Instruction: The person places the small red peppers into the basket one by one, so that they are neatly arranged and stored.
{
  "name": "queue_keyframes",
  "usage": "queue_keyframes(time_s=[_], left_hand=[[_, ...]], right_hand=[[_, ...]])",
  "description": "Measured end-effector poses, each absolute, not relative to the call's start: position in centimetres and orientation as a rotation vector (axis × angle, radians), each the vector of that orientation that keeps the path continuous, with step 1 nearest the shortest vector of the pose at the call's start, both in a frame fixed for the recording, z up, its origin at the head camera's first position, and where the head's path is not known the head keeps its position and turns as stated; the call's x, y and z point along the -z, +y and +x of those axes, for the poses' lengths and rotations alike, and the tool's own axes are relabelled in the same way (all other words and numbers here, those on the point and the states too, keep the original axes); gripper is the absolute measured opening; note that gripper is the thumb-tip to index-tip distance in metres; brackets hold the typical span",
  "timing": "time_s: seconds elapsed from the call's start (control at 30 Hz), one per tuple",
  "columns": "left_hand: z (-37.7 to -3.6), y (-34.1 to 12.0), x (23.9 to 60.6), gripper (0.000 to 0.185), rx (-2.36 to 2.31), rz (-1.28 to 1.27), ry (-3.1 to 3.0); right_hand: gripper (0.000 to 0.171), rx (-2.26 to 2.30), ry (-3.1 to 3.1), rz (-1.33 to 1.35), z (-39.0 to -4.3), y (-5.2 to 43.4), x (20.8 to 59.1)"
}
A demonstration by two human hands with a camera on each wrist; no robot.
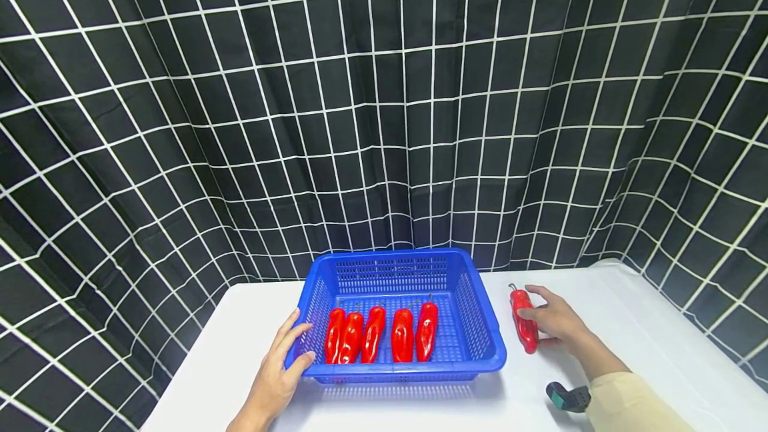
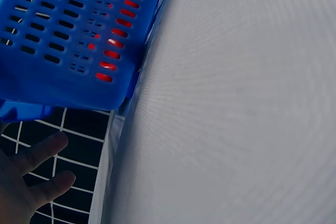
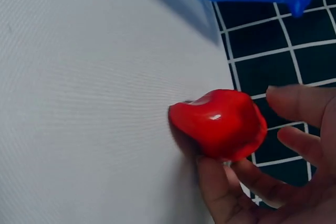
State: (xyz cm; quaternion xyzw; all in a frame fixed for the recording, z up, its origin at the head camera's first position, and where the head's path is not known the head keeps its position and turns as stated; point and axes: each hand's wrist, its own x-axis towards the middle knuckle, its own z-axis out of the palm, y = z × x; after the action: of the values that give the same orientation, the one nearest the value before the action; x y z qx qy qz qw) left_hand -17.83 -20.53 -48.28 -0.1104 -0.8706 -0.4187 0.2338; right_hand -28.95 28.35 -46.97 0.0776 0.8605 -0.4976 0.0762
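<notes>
A blue plastic basket (image 1: 414, 369) stands on the white table with several glossy red peppers (image 1: 402, 335) lying side by side in it. My left hand (image 1: 279, 369) rests at its left rim, thumb near the front corner. Two straight, spread fingers (image 2: 50, 190) of that hand show beside the basket in the left wrist view. Right of the basket another red pepper (image 1: 527, 329) lies on the table. Over it is my right hand (image 1: 555, 319). In the right wrist view, lower fingers (image 3: 215, 182) touch the pepper (image 3: 220, 124), while the upper ones stand apart from it.
A black curtain with white grid lines (image 1: 408, 119) hangs behind and at both sides of the white table (image 1: 444, 412). At my right wrist sits a small black device (image 1: 567, 397) with a green part. The sleeve (image 1: 630, 402) there is pale yellow.
</notes>
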Motion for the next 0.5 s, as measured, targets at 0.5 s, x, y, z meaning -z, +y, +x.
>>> queue_keyframes(time_s=[0.5], left_hand=[[-17.75, -20.44, 48.16, 0.042, 1.155, -0.295, -2.396]], right_hand=[[0.078, 1.383, 2.594, 0.243, -28.49, 28.27, 47.22]])
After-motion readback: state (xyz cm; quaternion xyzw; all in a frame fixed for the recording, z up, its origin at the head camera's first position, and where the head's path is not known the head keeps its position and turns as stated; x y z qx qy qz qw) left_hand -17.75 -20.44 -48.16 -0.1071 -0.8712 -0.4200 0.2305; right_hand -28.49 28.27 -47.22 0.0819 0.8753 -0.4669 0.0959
